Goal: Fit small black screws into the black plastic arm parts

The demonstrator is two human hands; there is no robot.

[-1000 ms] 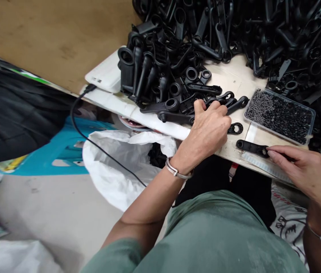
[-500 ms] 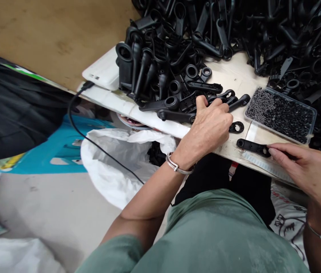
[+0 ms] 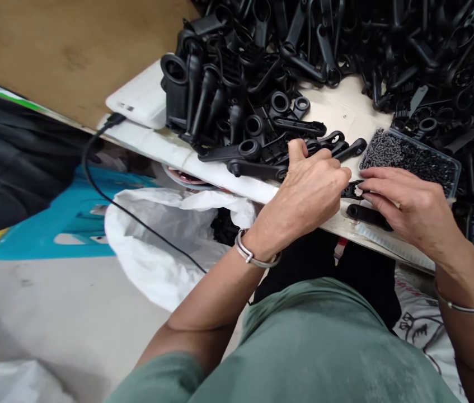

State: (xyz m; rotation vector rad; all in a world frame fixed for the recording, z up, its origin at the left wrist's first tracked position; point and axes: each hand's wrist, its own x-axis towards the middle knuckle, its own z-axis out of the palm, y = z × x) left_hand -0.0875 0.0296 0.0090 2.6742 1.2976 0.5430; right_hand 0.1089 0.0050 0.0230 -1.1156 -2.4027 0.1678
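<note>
Two forearms (image 3: 209, 308) converge: left hand (image 3: 314, 187) curled, right hand (image 3: 415, 210) stretched leftward, back up.

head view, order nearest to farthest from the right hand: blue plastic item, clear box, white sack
From the right hand:
1. Clear box, just beyond it
2. White sack, left, lower down
3. Blue plastic item, farther left

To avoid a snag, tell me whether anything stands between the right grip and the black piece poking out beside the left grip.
Nothing visible does: the right grip has its fingertips at the black piece. A second piece lies nearer the table edge, out of the way.
</note>
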